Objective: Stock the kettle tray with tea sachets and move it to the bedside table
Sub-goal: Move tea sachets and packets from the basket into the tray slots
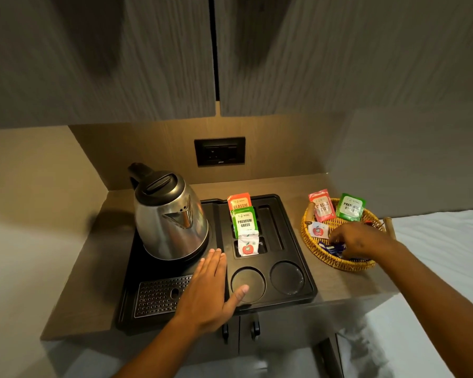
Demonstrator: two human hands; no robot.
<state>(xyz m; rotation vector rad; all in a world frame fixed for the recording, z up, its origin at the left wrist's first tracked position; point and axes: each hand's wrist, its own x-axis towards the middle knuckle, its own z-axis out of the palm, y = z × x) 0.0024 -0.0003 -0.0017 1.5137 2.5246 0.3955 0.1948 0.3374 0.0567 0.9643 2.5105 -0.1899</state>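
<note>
Your right hand (358, 241) reaches into the basket (339, 264), fingers curled over blue sachets (332, 248); grasp unclear. The tray (295, 214) lies left of it, slots running front-to-back. Left hand (210, 290) rests flat, open, on the tray.

Centre frame, the black tray (298, 271) carries a silver, black-lidded kettle (170, 219), a perforated grey grille (159, 294), and orange (239, 201), green (245, 222) and white-and-red sachets (247, 243). At right, the golden-brown woven basket (336, 261) holds red, green, white and blue sachets.
</note>
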